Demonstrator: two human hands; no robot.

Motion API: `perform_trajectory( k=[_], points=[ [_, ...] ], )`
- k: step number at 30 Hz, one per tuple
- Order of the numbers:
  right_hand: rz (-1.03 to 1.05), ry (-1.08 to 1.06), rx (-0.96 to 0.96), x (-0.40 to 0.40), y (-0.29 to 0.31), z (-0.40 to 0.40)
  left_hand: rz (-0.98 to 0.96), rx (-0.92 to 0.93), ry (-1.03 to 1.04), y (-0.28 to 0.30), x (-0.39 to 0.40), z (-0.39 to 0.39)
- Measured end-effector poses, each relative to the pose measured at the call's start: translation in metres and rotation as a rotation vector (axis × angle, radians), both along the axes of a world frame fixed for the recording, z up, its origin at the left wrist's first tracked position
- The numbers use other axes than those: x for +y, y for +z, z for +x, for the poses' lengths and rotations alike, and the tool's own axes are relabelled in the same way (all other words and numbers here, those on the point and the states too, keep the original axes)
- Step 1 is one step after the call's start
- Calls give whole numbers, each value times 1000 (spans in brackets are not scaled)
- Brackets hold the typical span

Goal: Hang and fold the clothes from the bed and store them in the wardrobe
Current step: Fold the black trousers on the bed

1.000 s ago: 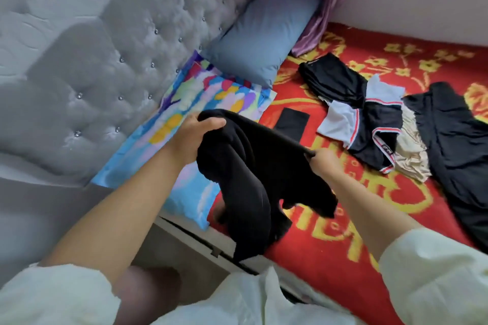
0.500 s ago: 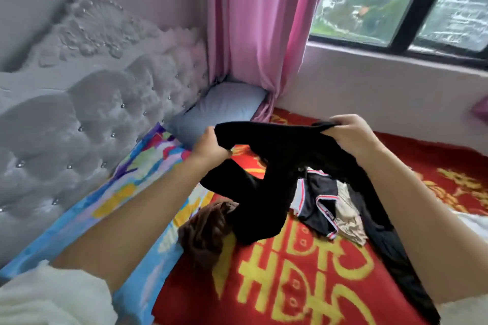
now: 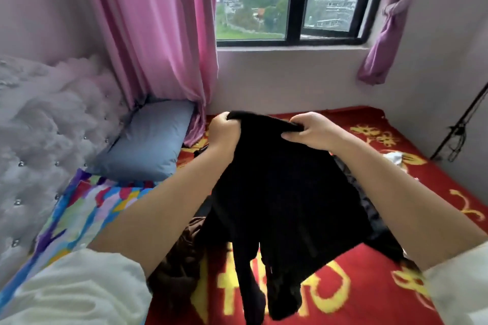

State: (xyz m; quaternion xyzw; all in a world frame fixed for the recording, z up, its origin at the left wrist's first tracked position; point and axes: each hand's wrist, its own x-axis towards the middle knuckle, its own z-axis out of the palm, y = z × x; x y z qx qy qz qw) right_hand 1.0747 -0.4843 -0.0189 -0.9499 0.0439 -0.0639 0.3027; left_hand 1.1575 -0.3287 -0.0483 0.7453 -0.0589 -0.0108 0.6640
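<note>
A black garment [image 3: 277,192] is held up over the bed [image 3: 369,285], its top edge pinched by the left hand [image 3: 224,132] and right hand [image 3: 314,129]. It is judged soft, light, limp; best gripped at the waistband corners.

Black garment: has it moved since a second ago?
Yes. The black garment has been lifted off the red blanket and hangs higher, both hands gripping its top edge.

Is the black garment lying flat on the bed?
No, both the left hand and right hand hold the black garment up by its top edge.
</note>
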Motion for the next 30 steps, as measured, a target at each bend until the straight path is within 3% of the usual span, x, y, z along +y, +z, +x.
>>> perform_trajectory(
  k=[3, 5, 9, 11, 14, 16, 18, 21, 23, 26, 30],
  points=[
    [137, 18, 113, 2, -14, -12, -362, 184, 83, 29, -5, 2],
    [236, -1, 123, 1, -29, -18, -498, 247, 113, 44, -1, 1],
    [281, 18, 256, -2, -53, -24, -441, 252, 71, 59, 14, -3],
    [430, 6, 271, -5, -64, -28, -470, 237, 72, 60, 19, 0],
    [849, -62, 83, 0, -77, -30, -505, 224, 42, 57, 34, 9],
    [972, -136, -72, 1, -74, -29, -425, 210, -47, 47, 44, 17],
    [852, -204, -188, -2, -65, -27, 23, 54, -144, 34, 56, 25],
    [427, -243, -357, -5, -43, -27, 883, -253, -391, 10, 72, 22],
    [255, -194, -435, -2, -31, -28, 1135, -230, -603, -9, 77, 14],
    [80, -98, -439, 2, -14, -30, 967, -44, -848, -24, 71, -10],
    [19, -79, -404, 1, 6, -35, 556, -103, -870, -36, 41, -47]
  ],
)
